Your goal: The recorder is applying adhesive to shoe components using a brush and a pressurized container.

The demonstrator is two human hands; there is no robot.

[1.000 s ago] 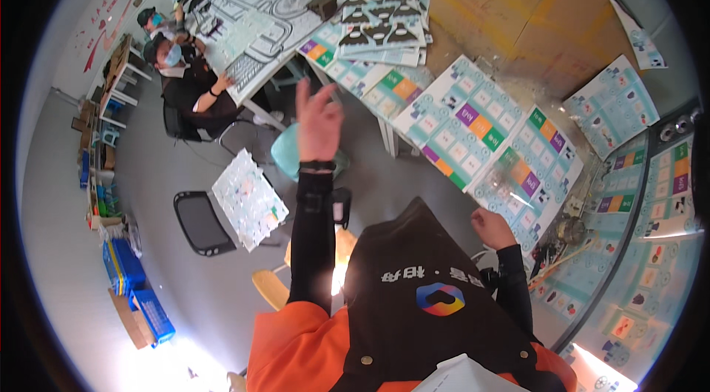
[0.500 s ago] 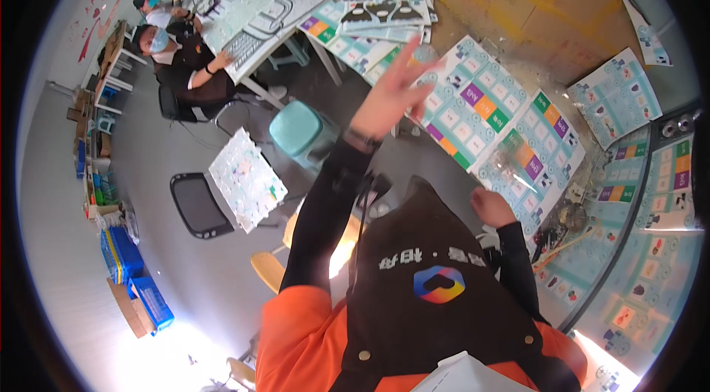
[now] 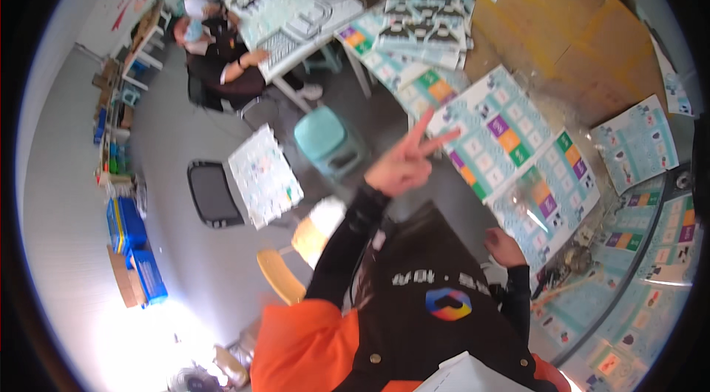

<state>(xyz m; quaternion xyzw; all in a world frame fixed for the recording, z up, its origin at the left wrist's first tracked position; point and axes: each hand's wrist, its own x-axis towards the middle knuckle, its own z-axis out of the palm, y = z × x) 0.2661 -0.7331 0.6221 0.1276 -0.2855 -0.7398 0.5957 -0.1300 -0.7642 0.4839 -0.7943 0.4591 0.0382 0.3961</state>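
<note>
My left hand (image 3: 401, 164) is raised in front of me, two fingers spread in a V and the others folded, holding nothing. It hovers over the edge of a large printed sheet with coloured squares (image 3: 497, 134). My right hand (image 3: 505, 246) stays low and loosely curled near the edge of another printed sheet (image 3: 551, 196), with nothing seen in it. Both arms wear black sleeves, and I have on an orange top and a black apron (image 3: 436, 318).
A teal stool (image 3: 331, 142), a black chair (image 3: 211, 192) and a white patterned board (image 3: 265, 174) stand on the grey floor. People sit at a white table (image 3: 307, 11) covered with sheets. Cardboard boxes (image 3: 577, 37) are at the right, blue crates (image 3: 133, 244) at the left.
My left hand went from an open raised palm, swung to the right over the sheets, and now shows two spread fingers. My right hand has barely moved.
</note>
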